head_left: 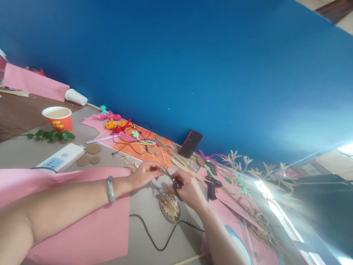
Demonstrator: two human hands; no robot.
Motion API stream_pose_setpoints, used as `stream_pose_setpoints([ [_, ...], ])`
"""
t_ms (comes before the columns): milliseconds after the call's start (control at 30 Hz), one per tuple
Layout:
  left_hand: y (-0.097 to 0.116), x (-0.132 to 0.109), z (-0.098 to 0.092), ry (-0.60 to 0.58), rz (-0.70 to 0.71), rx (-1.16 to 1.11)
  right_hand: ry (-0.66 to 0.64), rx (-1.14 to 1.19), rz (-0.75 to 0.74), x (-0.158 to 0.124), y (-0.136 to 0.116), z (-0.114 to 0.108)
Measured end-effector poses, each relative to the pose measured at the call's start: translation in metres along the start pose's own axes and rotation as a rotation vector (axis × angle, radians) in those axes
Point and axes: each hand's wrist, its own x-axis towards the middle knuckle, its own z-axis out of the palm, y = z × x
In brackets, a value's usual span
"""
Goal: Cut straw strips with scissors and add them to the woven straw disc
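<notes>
My right hand [190, 189] grips a pair of dark-handled scissors [179, 185], fingers through the loops and blades pointing left. At the blade tips, my left hand [143, 175] is closed in a pinch; what sits between its fingertips is too small to make out. A pale green bangle [110, 189] circles my left wrist. Just below both hands stands a small round dish [179, 217] of pale dried shavings [169, 207]. A black glue gun [211, 187] lies right of my right hand.
A pink sheet [82, 228] lies under my left forearm. Further left are a power strip [59, 157], wooden discs [93, 148], green leaves [52, 136] and a paper cup [59, 121]. A phone [191, 143] leans on the blue wall [193, 73]. A black cord [154, 244] crosses the table.
</notes>
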Motion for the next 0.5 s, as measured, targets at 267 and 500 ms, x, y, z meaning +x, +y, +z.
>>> stream_pose_setpoints([
  [267,0.0021,-0.0013,-0.0002,-0.006,0.013,0.009,-0.009,0.003,-0.004,0.0013,0.0013,-0.0003],
  [500,0.0041,-0.0023,0.0002,0.004,-0.004,0.019,0.009,-0.104,-0.027,0.0008,0.0016,-0.0005],
])
